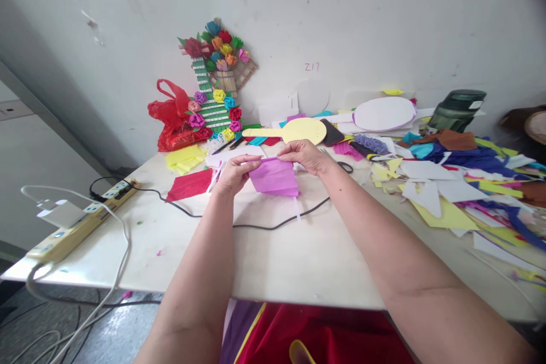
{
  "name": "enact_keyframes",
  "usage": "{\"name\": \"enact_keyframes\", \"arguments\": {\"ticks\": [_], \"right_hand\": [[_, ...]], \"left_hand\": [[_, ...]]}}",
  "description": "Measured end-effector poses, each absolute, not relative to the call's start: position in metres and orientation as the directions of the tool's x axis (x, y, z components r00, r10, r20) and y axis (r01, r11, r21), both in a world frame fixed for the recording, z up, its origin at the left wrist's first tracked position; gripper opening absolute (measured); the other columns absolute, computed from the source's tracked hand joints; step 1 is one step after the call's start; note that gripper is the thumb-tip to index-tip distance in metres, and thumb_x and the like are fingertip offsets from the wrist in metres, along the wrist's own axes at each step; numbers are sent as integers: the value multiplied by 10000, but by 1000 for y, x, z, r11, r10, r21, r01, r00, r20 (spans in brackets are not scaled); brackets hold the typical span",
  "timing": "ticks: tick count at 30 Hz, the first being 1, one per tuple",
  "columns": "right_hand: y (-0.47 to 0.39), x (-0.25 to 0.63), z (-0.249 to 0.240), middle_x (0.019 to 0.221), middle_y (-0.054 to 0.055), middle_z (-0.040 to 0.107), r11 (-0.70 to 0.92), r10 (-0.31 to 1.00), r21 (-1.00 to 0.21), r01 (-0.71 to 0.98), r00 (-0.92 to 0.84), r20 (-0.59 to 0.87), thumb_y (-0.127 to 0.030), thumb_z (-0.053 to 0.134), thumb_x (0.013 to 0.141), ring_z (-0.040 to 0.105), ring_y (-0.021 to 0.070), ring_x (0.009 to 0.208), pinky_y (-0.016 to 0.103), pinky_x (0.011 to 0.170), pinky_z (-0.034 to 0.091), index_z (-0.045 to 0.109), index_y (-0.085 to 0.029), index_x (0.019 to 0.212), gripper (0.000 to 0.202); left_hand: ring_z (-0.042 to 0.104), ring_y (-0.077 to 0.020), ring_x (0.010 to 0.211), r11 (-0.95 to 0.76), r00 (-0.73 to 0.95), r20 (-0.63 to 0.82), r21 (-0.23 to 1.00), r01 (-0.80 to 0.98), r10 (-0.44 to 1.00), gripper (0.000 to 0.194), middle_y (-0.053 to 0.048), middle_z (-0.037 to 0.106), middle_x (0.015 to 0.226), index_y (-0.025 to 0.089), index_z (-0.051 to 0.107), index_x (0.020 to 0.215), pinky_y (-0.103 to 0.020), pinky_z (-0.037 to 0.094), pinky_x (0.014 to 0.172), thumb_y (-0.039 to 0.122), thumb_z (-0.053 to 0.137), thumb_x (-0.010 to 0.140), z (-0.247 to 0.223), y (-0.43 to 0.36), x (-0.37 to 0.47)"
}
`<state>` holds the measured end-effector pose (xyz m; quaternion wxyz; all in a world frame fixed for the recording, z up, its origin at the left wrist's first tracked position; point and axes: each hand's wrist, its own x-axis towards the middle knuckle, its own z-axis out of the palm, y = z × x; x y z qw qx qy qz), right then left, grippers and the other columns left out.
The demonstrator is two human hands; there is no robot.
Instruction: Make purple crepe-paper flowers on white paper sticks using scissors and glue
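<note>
A piece of purple crepe paper (pixel 275 178) hangs from both hands above the table, its top edge folded or rolled over. My left hand (pixel 237 173) pinches the upper left corner. With thumb and fingers, my right hand (pixel 305 156) grips the upper right part of the same edge. Beyond the hands lies a yellow paddle-shaped paper cutout (pixel 298 132). To the left of my left hand rests a red crepe paper piece (pixel 190 184), with a yellow crepe piece (pixel 185 159) behind it. The black-handled scissors (pixel 345 167) are partly hidden by my right hand.
A black cable (pixel 273 227) crosses the table from a power strip (pixel 81 222) at the left. Paper scraps (pixel 452 182) pile up on the right, near a green bottle (pixel 457 111). Paper flower decorations (pixel 215 111) and a red plastic bag (pixel 174 119) stand against the wall.
</note>
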<state>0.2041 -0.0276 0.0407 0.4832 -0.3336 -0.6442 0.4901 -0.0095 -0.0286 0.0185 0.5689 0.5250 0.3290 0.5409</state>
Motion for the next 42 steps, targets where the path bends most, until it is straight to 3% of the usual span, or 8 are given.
{"name": "enact_keyframes", "arguments": {"ticks": [10, 18, 25, 31, 36, 42], "right_hand": [[-26, 204, 39, 619, 5, 628, 317, 901, -948, -12, -310, 305, -229, 738, 546, 523, 95, 572, 242, 567, 418, 687, -135, 686, 176], [-25, 205, 38, 621, 4, 631, 340, 894, -940, 11, -315, 320, -227, 734, 553, 517, 92, 566, 240, 566, 416, 696, -141, 692, 168], [-28, 204, 40, 626, 9, 628, 365, 897, -930, 50, -287, 336, -221, 727, 552, 512, 91, 562, 238, 561, 423, 688, -136, 674, 154], [-27, 203, 38, 679, 14, 630, 408, 880, -911, 67, -293, 373, -228, 717, 567, 524, 97, 600, 229, 563, 426, 682, -139, 695, 160], [-26, 203, 36, 801, 35, 654, 398, 892, -915, 69, -262, 368, -212, 725, 557, 549, 110, 677, 223, 586, 438, 696, -147, 827, 279], [-26, 202, 37, 703, 20, 643, 315, 934, -943, 105, -213, 288, -216, 740, 521, 533, 101, 627, 231, 590, 432, 692, -129, 704, 208]], "left_hand": [[563, -88, 613, -131, 208, 197, 946, -295, 958, 230, -21, 683, 756, 191, 728, 698, -205, 414, 576, 182, 794, 478, 16, -26, -10], [591, -123, 667, -156, 215, 238, 929, -337, 947, 201, -39, 682, 718, 163, 723, 680, -222, 431, 611, 277, 780, 524, 11, -19, -12], [563, -89, 574, -92, 283, 170, 959, -269, 944, 382, -41, 680, 711, 155, 710, 924, -216, 427, 580, 261, 775, 562, 15, -24, -14], [545, -73, 545, -135, 271, 190, 969, -208, 944, 397, -25, 662, 671, 157, 705, 931, -205, 426, 561, 273, 776, 558, 14, -22, -16], [541, -76, 553, -165, 270, 203, 974, -156, 941, 412, -25, 655, 678, 155, 704, 932, -216, 443, 569, 296, 776, 551, 14, -22, -16], [533, -79, 556, -194, 279, 212, 977, -93, 937, 417, -23, 648, 668, 159, 704, 941, -227, 442, 584, 319, 769, 562, 13, -22, -16]]}}
